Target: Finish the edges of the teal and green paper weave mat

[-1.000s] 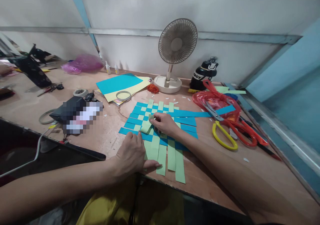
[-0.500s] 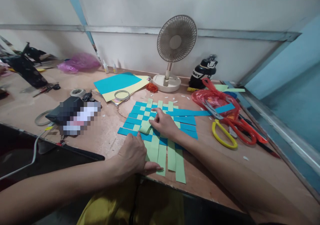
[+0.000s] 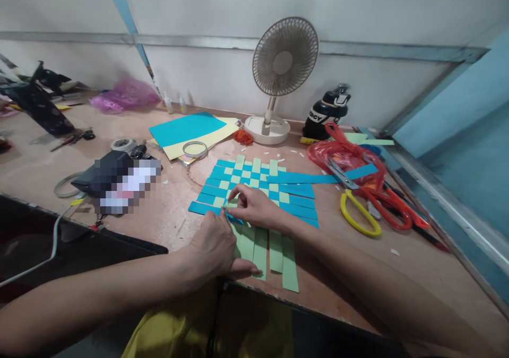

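A woven paper mat [image 3: 262, 185] of blue and light green strips lies on the wooden table. Loose green strip ends [image 3: 283, 262] hang toward the table's front edge. My left hand [image 3: 214, 246] rests on the mat's near left corner, fingers curled, thumb stretched over the green strips. My right hand [image 3: 252, 207] lies on the mat's near left part, its fingertips pinching at a blue strip [image 3: 207, 208] close to my left hand's fingers. A long blue strip [image 3: 318, 177] sticks out to the right.
Yellow-handled scissors [image 3: 356, 215] and red-handled scissors [image 3: 392, 209] lie right of the mat by a red plastic bag [image 3: 342, 154]. A desk fan [image 3: 278, 82], a black bottle [image 3: 326, 116], paper sheets [image 3: 191, 130], tape rings [image 3: 194, 149] and a dark pouch [image 3: 107, 175] stand behind and left.
My right hand slid back from the mat's middle to its near left edge, meeting my left hand. The folded-up green strip now lies flat. The view shifted slightly.
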`<state>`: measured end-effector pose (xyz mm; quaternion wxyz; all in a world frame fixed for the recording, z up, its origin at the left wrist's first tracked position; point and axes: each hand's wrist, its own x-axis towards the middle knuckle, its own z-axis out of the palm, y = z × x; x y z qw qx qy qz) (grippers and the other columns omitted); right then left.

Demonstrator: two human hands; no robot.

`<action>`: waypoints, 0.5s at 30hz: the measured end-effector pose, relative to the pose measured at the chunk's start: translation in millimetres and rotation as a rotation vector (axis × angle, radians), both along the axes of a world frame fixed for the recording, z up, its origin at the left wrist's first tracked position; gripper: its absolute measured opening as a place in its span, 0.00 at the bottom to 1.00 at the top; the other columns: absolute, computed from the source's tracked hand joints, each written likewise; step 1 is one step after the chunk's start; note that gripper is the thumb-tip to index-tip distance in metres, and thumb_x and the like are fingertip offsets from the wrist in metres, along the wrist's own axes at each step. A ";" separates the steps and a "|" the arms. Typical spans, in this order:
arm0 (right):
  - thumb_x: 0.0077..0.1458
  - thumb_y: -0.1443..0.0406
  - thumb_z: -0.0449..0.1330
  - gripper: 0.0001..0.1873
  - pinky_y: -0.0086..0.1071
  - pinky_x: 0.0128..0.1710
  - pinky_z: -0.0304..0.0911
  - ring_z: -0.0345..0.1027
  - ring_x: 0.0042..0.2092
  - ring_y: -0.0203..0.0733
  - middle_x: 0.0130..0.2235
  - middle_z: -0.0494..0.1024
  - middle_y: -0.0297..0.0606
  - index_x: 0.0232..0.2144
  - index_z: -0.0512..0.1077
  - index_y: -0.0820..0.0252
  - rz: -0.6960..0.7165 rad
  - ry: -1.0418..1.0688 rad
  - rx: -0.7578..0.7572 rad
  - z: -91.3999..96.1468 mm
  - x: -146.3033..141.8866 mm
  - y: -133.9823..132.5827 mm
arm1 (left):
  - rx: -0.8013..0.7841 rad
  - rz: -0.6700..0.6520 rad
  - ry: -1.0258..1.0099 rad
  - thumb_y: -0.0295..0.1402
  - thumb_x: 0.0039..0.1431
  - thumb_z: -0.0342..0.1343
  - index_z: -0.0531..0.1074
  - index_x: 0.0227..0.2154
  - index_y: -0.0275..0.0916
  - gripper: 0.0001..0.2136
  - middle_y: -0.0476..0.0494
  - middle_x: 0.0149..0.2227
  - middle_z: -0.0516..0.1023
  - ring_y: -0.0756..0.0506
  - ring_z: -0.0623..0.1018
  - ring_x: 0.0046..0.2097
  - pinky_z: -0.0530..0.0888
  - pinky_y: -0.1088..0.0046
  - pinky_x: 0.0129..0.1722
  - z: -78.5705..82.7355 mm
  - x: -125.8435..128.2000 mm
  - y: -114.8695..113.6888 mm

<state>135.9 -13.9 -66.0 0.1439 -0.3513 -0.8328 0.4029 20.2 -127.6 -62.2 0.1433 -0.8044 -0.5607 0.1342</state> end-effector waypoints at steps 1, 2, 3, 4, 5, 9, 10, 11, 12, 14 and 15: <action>0.49 0.61 0.64 0.14 0.27 0.24 0.53 0.64 0.24 0.32 0.22 0.69 0.25 0.37 0.67 0.58 -0.005 0.000 -0.018 -0.8 -0.2 1.1 | 0.007 -0.005 0.002 0.70 0.48 0.33 0.78 0.29 0.28 0.46 0.30 0.27 0.75 0.41 0.72 0.27 0.62 0.64 0.30 -0.2 -0.1 0.3; 0.49 0.61 0.64 0.14 0.26 0.24 0.53 0.64 0.24 0.32 0.22 0.70 0.25 0.37 0.67 0.58 -0.009 -0.001 -0.030 -1.4 -0.5 2.0 | 0.012 -0.011 0.003 0.70 0.48 0.33 0.78 0.28 0.28 0.46 0.30 0.26 0.75 0.41 0.72 0.27 0.62 0.64 0.29 -0.3 -0.1 0.5; 0.48 0.60 0.64 0.15 0.26 0.24 0.54 0.64 0.24 0.32 0.23 0.70 0.25 0.37 0.66 0.58 -0.010 -0.005 -0.039 -1.6 -0.9 2.8 | 0.016 -0.013 0.005 0.70 0.48 0.33 0.78 0.27 0.28 0.46 0.31 0.26 0.75 0.41 0.71 0.26 0.61 0.64 0.29 -0.1 -0.1 0.5; 0.48 0.60 0.64 0.15 0.26 0.23 0.54 0.65 0.24 0.32 0.23 0.71 0.25 0.37 0.66 0.58 -0.008 -0.012 -0.053 -1.6 -1.4 3.5 | 0.014 -0.013 0.008 0.70 0.48 0.32 0.77 0.27 0.28 0.46 0.31 0.25 0.75 0.42 0.71 0.26 0.61 0.64 0.29 0.1 0.1 0.5; 0.48 0.59 0.64 0.16 0.26 0.23 0.54 0.65 0.23 0.32 0.24 0.71 0.25 0.37 0.66 0.57 -0.006 -0.019 -0.073 -1.3 -1.9 4.0 | 0.008 -0.008 0.011 0.71 0.48 0.32 0.78 0.27 0.29 0.46 0.31 0.25 0.75 0.42 0.71 0.26 0.61 0.65 0.28 0.4 0.3 0.4; 0.48 0.59 0.64 0.16 0.26 0.21 0.55 0.64 0.21 0.31 0.25 0.73 0.26 0.37 0.65 0.57 0.000 -0.058 -0.151 1.3 -3.8 4.9 | 0.015 -0.003 0.002 0.71 0.48 0.33 0.78 0.27 0.29 0.46 0.30 0.26 0.75 0.42 0.71 0.26 0.60 0.65 0.28 1.0 0.9 -0.1; 0.48 0.59 0.64 0.16 0.25 0.20 0.55 0.64 0.21 0.31 0.25 0.73 0.26 0.37 0.64 0.57 -0.001 -0.070 -0.155 2.1 -4.2 4.9 | 0.015 -0.007 -0.002 0.71 0.48 0.33 0.78 0.28 0.29 0.46 0.30 0.26 0.76 0.42 0.71 0.26 0.60 0.65 0.28 1.0 0.9 -0.2; 0.48 0.60 0.64 0.16 0.25 0.20 0.55 0.64 0.21 0.31 0.26 0.73 0.27 0.37 0.65 0.57 -0.001 -0.079 -0.155 2.8 -4.4 4.8 | 0.011 -0.007 -0.003 0.70 0.48 0.33 0.78 0.28 0.29 0.46 0.29 0.26 0.76 0.42 0.71 0.26 0.60 0.65 0.28 0.9 0.8 -0.2; 0.48 0.61 0.64 0.15 0.25 0.20 0.55 0.64 0.22 0.31 0.26 0.73 0.27 0.38 0.65 0.57 0.001 -0.084 -0.160 3.5 -4.6 4.9 | 0.008 -0.007 0.000 0.70 0.48 0.33 0.78 0.28 0.28 0.46 0.29 0.27 0.76 0.41 0.71 0.26 0.60 0.65 0.28 0.8 0.7 -0.3; 0.49 0.61 0.64 0.15 0.25 0.20 0.56 0.64 0.22 0.31 0.26 0.73 0.27 0.38 0.65 0.57 0.009 -0.089 -0.192 4.9 -4.8 5.4 | 0.010 -0.002 0.009 0.70 0.48 0.32 0.79 0.30 0.28 0.47 0.28 0.28 0.76 0.41 0.71 0.27 0.60 0.65 0.29 0.7 0.4 -0.6; 0.49 0.61 0.64 0.15 0.25 0.19 0.57 0.64 0.22 0.31 0.26 0.72 0.27 0.38 0.65 0.58 0.010 -0.090 -0.215 5.6 -5.0 6.0 | 0.012 0.000 0.013 0.70 0.48 0.32 0.79 0.31 0.28 0.47 0.29 0.28 0.77 0.41 0.72 0.27 0.60 0.65 0.29 0.7 0.2 -0.8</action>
